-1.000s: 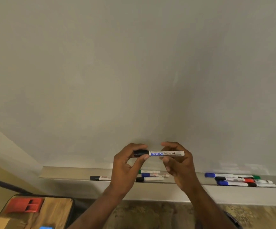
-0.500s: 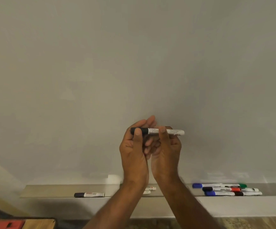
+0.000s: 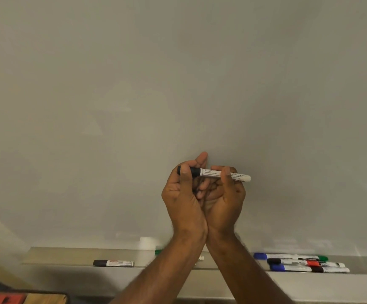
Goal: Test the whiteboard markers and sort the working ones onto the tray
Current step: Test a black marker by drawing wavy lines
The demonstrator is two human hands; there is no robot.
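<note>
I hold a white marker with a black cap [image 3: 213, 173] level in front of the blank whiteboard [image 3: 178, 84]. My left hand [image 3: 183, 194] pinches the black cap at the marker's left end. My right hand [image 3: 224, 194] grips the white barrel, thumb on top. The cap is still seated on the barrel. Both wrists touch below the marker. Under them runs the metal tray [image 3: 68, 255], where a black-capped marker [image 3: 113, 263] lies at the left and several blue, black, red and green markers [image 3: 305, 263] lie at the right.
My forearms hide the tray's middle; only a green marker end [image 3: 158, 252] and a white marker end [image 3: 200, 258] show there. A wooden surface [image 3: 44, 299] with a red object [image 3: 0, 299] sits at the bottom left corner.
Both hands have lifted the marker from just above the tray up in front of the board. The hands have drawn closer together, and the marker has rolled so its small print faces me.
</note>
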